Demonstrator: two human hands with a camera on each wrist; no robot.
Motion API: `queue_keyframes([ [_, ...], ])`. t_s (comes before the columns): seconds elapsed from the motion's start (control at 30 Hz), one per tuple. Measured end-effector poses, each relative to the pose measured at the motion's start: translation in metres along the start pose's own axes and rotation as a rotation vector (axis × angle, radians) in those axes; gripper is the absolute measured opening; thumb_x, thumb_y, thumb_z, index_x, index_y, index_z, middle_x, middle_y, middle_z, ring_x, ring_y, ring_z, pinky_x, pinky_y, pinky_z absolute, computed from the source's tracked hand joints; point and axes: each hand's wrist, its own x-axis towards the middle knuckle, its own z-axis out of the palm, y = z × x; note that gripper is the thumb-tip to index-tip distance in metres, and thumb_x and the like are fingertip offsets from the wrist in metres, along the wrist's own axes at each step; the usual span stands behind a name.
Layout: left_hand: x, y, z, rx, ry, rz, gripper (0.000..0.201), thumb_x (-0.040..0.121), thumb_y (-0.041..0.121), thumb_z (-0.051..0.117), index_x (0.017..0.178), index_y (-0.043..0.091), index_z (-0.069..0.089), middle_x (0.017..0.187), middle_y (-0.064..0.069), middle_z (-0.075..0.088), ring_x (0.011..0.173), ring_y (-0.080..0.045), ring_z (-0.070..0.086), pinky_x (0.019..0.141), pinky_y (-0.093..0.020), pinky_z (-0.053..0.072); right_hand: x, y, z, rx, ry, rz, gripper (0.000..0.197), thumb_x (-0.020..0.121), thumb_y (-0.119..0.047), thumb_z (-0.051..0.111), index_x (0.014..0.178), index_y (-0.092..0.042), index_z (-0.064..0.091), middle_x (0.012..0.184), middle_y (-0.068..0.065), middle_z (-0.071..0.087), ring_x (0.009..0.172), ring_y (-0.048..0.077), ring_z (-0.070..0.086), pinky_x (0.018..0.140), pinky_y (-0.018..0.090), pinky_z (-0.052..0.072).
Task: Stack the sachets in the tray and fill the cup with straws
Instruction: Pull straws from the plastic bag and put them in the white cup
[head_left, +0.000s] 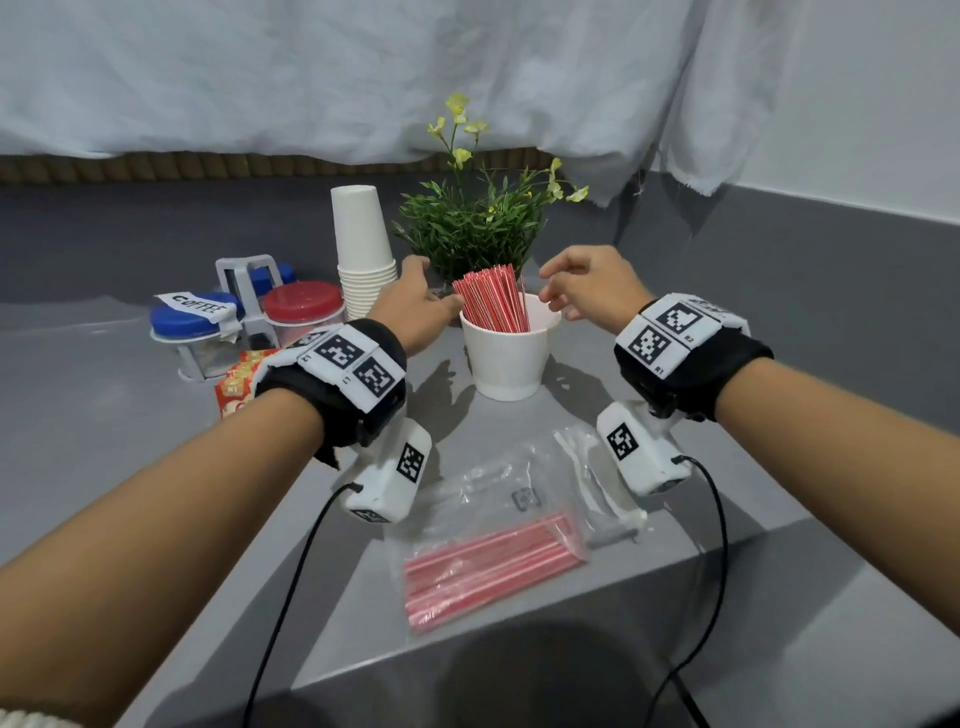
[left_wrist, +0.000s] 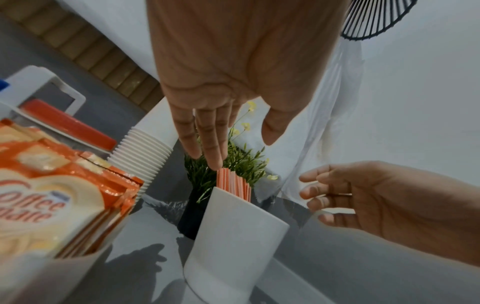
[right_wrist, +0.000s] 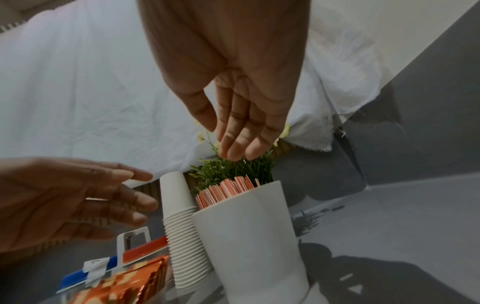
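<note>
A white cup (head_left: 506, 358) stands mid-table with a bundle of red-and-white straws (head_left: 491, 301) leaning in it. My left hand (head_left: 418, 301) hovers just left of the straw tops, fingers straight, holding nothing. On the other side my right hand (head_left: 582, 286) floats with relaxed fingers, empty as well. From the left wrist view the left hand's fingertips (left_wrist: 211, 158) sit right above the straws (left_wrist: 233, 183). Orange creamer sachets (left_wrist: 52, 185) stand packed upright in a white tray (left_wrist: 64, 273) at the left; the head view shows only their edge (head_left: 236, 382).
A clear bag (head_left: 493, 551) with more red straws lies near the table's front edge. Behind the cup are a potted plant (head_left: 478, 228), a stack of paper cups (head_left: 363, 249), and a caddy of lidded jars (head_left: 249, 317), one labelled coffee.
</note>
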Motion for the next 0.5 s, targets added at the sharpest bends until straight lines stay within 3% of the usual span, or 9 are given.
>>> queue_keyframes([
  [0.13, -0.029, 0.002, 0.003, -0.012, -0.02, -0.018, 0.051, 0.094, 0.027, 0.05, 0.137, 0.008, 0.03, 0.121, -0.015, 0.057, 0.104, -0.026, 0.058, 0.087, -0.031, 0.042, -0.032, 0.005, -0.005, 0.059, -0.025, 0.059, 0.022, 0.087, -0.003, 0.047, 0.072, -0.016, 0.056, 0.067, 0.003, 0.059, 0.058, 0.014, 0.054, 0.055, 0.023, 0.044],
  [0.3, -0.068, 0.002, 0.02, -0.027, -0.125, -0.051, 0.037, 0.093, 0.021, 0.05, 0.126, 0.006, 0.042, 0.104, -0.011, 0.057, 0.072, -0.014, 0.055, 0.058, -0.025, 0.039, -0.07, 0.024, -0.002, 0.071, -0.036, 0.172, 0.026, 0.087, -0.001, 0.045, 0.066, -0.015, 0.052, 0.064, 0.005, 0.056, 0.054, 0.017, 0.052, 0.053, 0.027, 0.046],
  [0.4, -0.09, -0.002, 0.033, -0.038, -0.23, -0.086, 0.031, 0.094, 0.02, 0.05, 0.121, 0.005, 0.047, 0.102, -0.007, 0.053, 0.071, -0.011, 0.053, 0.049, -0.015, 0.043, -0.091, 0.036, 0.002, 0.065, -0.046, 0.269, 0.024, 0.087, -0.002, 0.043, 0.067, -0.012, 0.049, 0.064, 0.007, 0.055, 0.052, 0.018, 0.052, 0.052, 0.028, 0.047],
  [0.43, -0.097, -0.004, 0.037, -0.033, -0.264, -0.092, 0.027, 0.094, 0.02, 0.049, 0.117, 0.006, 0.05, 0.103, -0.006, 0.053, 0.075, -0.012, 0.054, 0.05, -0.013, 0.044, -0.097, 0.039, 0.004, 0.065, -0.053, 0.301, 0.022, 0.088, -0.002, 0.043, 0.068, -0.011, 0.048, 0.064, 0.008, 0.055, 0.052, 0.018, 0.051, 0.051, 0.029, 0.048],
  [0.5, -0.111, -0.008, 0.046, 0.008, -0.301, -0.094, 0.019, 0.094, 0.022, 0.05, 0.107, 0.01, 0.054, 0.104, -0.004, 0.055, 0.091, -0.017, 0.054, 0.07, -0.02, 0.044, -0.11, 0.045, 0.009, 0.067, -0.079, 0.353, 0.02, 0.088, -0.001, 0.042, 0.07, -0.01, 0.047, 0.064, 0.009, 0.054, 0.051, 0.02, 0.051, 0.052, 0.03, 0.047],
])
